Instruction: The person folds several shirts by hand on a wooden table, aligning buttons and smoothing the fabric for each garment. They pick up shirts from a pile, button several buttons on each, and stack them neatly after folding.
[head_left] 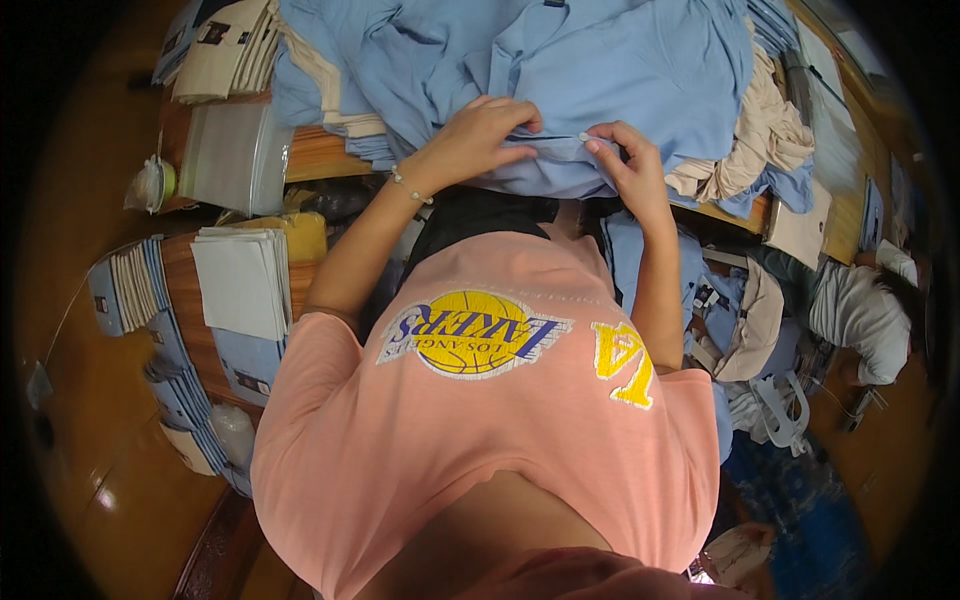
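Note:
A light blue garment, which looks like a shirt, lies spread over the pile in front of me. My left hand rests on its near part, fingers bent and thumb held apart from them, touching the cloth. To the right, my right hand is closed in a pinch at the garment's near edge. A small whitish bit shows at the fingertips there, too small to name. Folds of blue cloth run between the two hands. The near edge of the garment hangs toward my lap.
Folded beige garments and clear plastic bags are at the left. A stack of white sheets lies nearer, beside folded blue garments. Crumpled beige cloth lies right. Another person is farther right.

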